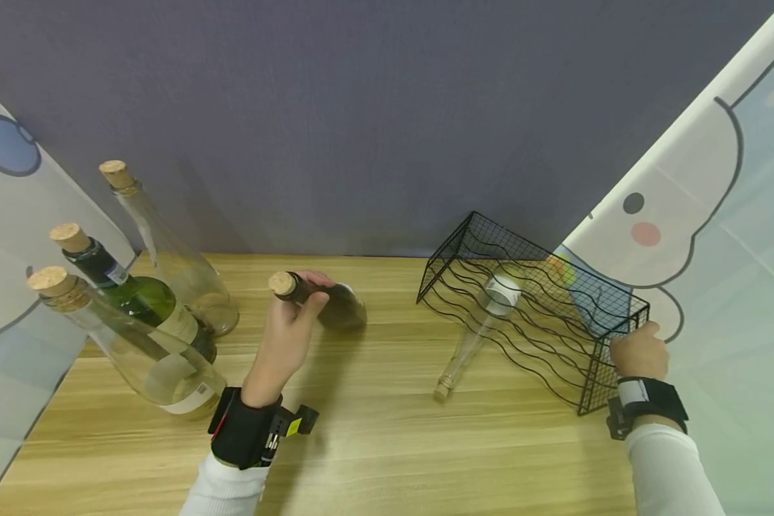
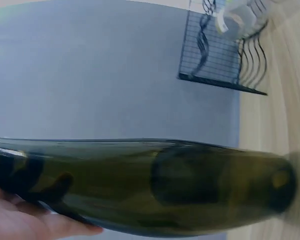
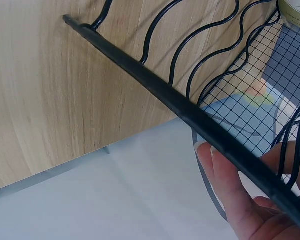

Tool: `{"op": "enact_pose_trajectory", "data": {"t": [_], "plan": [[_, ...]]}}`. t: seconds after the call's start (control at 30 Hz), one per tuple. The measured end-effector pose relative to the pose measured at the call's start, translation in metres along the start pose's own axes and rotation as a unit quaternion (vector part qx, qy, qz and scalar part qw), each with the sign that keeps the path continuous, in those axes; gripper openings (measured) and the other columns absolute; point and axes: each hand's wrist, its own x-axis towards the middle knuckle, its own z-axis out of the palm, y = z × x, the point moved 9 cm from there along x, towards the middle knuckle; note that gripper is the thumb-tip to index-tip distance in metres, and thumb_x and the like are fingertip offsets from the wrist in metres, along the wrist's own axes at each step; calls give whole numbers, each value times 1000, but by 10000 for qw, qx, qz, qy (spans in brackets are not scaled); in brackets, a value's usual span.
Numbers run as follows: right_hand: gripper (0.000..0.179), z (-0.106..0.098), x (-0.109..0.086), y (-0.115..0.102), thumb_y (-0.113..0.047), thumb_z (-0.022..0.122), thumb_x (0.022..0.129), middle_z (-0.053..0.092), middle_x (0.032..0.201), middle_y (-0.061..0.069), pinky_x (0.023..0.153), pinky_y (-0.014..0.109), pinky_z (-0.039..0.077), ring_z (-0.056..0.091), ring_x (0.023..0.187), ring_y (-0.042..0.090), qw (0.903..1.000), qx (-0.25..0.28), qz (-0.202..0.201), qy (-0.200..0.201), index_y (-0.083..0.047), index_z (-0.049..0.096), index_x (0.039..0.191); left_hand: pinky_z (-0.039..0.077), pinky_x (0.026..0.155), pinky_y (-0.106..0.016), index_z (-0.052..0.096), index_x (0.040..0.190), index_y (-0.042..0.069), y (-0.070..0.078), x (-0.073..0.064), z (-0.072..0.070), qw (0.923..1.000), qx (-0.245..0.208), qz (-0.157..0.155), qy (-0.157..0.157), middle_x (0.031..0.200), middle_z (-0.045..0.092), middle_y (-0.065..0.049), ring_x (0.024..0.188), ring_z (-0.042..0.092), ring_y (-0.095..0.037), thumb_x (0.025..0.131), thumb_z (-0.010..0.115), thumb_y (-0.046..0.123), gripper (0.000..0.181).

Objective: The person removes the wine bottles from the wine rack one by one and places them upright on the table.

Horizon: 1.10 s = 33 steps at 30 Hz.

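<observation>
My left hand (image 1: 282, 337) grips a dark green wine bottle (image 2: 125, 185) around its neck, left of the table's middle. A cork (image 1: 282, 284) plugs this bottle. Whether its base touches the table I cannot tell. At the right, a black wire wine rack (image 1: 603, 335) stands at an angle, and my right hand (image 1: 641, 351) holds its right end. In the right wrist view, fingers (image 3: 230, 185) wrap a black end bar of the rack. One clear corked bottle (image 1: 484, 333) lies across the rack's wavy wires, neck pointing toward me.
Three corked bottles stand at the left: a clear one (image 1: 216, 304) at the back, a green one (image 1: 148, 297) between, and a clear one (image 1: 161, 373) in front. A grey panel (image 1: 335, 129) rises along the wooden table's (image 1: 387, 459) back edge. Cartoon-printed sheets flank both sides.
</observation>
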Motion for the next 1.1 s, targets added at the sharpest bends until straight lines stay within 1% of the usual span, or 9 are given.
{"op": "enact_pose_trajectory", "data": {"t": [0.17, 0.2, 0.27, 0.4, 0.57, 0.73, 0.83, 0.97, 1.1], "plan": [[58, 0, -1, 0, -16, 42, 96, 48, 103, 57, 66, 63, 49, 52, 90, 66, 10000, -9, -22, 13, 25, 19, 130, 41, 88, -38, 57, 110, -2, 5, 1, 4, 9975, 583, -398, -97, 111, 61, -18, 97, 52, -20, 99, 52, 25, 29], [58, 1, -1, 0, -16, 42, 96, 48, 104, 58, 67, 64, 49, 52, 91, 66, 10000, -16, -19, 7, 25, 19, 130, 41, 87, -41, 57, 110, 0, 6, 0, 4, 9962, 742, -447, -124, 111, 62, -17, 95, 52, -20, 99, 52, 27, 29], [58, 1, 0, 0, -16, 42, 96, 48, 104, 58, 68, 64, 49, 51, 92, 66, 10000, -26, -26, 0, 24, 19, 130, 41, 88, -44, 58, 109, 3, 8, 0, 6, 9943, 892, -555, -171, 111, 62, -15, 96, 53, -20, 99, 53, 30, 30], [59, 1, 1, 0, -15, 42, 95, 47, 105, 58, 69, 64, 49, 50, 93, 66, 10000, -23, -39, -16, 24, 18, 131, 43, 88, -44, 56, 108, 5, 11, 0, 10, 9914, 1070, -706, -254, 108, 62, -13, 95, 54, -20, 98, 53, 35, 32], [60, 1, 2, 1, -16, 42, 96, 47, 105, 58, 68, 64, 49, 51, 92, 66, 10000, -16, -9, -32, 24, 17, 132, 43, 85, -43, 53, 108, 7, 16, -1, 13, 9889, 1164, -857, -343, 103, 60, -13, 91, 53, -21, 98, 53, 35, 30], [61, 2, 1, 0, -16, 43, 95, 47, 103, 57, 65, 63, 49, 51, 90, 66, 10000, -20, -48, -53, 25, 17, 131, 46, 81, -41, 52, 108, 7, 17, 1, 16, 9840, 1469, -927, -404, 98, 62, -13, 88, 56, -22, 97, 56, 34, 30], [60, 3, 1, 0, -15, 43, 95, 47, 102, 57, 65, 62, 49, 52, 89, 65, 10000, -23, -42, -84, 25, 17, 131, 47, 78, -40, 52, 109, 7, 17, 2, 18, 9801, 1646, -1018, -442, 96, 64, -13, 85, 57, -22, 96, 56, 39, 35], [58, 0, 0, -1, -15, 44, 94, 48, 100, 56, 62, 61, 49, 53, 86, 65, 10000, 17, -55, -3, 24, 19, 129, 46, 74, -39, 53, 110, 8, 17, 3, 22, 9743, 1838, -1189, -528, 93, 64, -12, 81, 57, -23, 95, 53, 48, 42], [59, -1, 1, -1, -15, 44, 94, 47, 101, 57, 63, 62, 49, 52, 87, 66, 10000, 42, -72, -16, 25, 18, 130, 47, 73, -39, 54, 110, 8, 17, 3, 26, 9718, 1901, -1262, -597, 92, 64, -11, 80, 57, -23, 96, 51, 50, 44]]}}
